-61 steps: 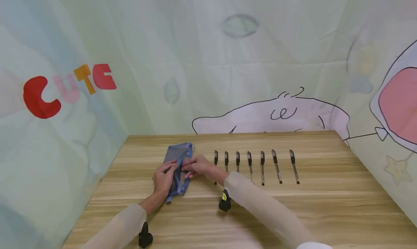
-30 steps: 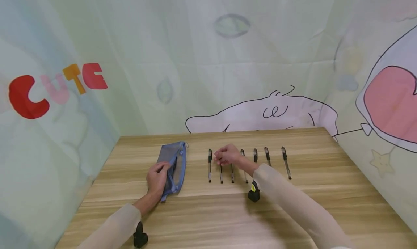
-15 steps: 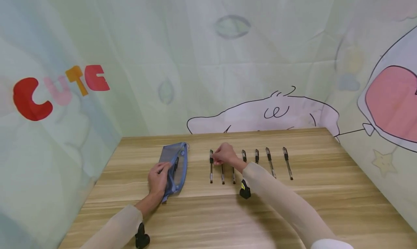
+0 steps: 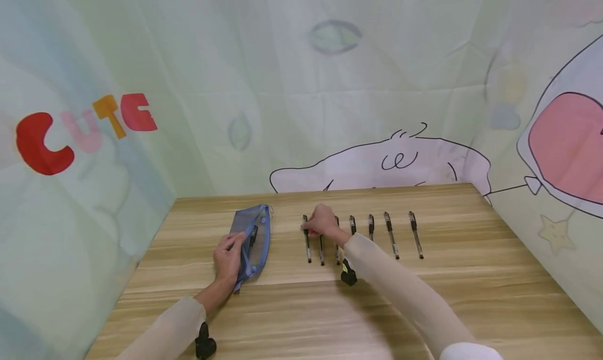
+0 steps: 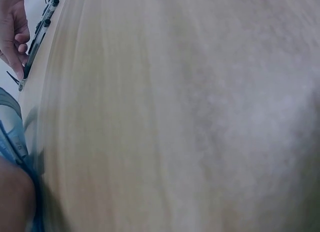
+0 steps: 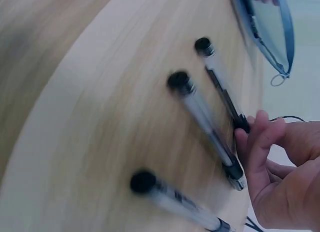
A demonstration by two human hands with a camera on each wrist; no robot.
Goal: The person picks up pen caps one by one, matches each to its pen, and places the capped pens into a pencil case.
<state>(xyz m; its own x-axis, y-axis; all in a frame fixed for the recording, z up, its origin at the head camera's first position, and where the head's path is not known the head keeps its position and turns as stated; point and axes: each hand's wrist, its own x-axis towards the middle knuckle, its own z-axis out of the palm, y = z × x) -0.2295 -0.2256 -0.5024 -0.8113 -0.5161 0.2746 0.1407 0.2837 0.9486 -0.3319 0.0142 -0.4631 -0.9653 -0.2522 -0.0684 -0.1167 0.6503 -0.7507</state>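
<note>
A blue mesh zip pouch [image 4: 258,245] lies open on the left, with a black pen [image 4: 253,237] showing through its mouth. My left hand [image 4: 228,255] pinches the pouch's near-left edge between thumb and fingers. To the right, my right hand [image 4: 322,221] pinches the cap end of the leftmost clear-barrelled pen [image 4: 308,247] in a row. The right wrist view has fingers [image 6: 257,142] around that pen's black cap, its barrel [image 6: 220,89] pointing away from the hand. The neighbouring pen's cap is hidden behind my right hand in the head view.
Several more black-capped pens, including the rightmost pen [image 4: 416,235], lie roughly parallel to the right on the wooden table [image 4: 282,318]. A printed fabric backdrop [image 4: 226,62] rises at the table's far and side edges.
My right hand has left the pouch, moved right to the pens, then come back slightly left onto the leftmost pen, which has tilted a little. My left hand has stayed on the pouch.
</note>
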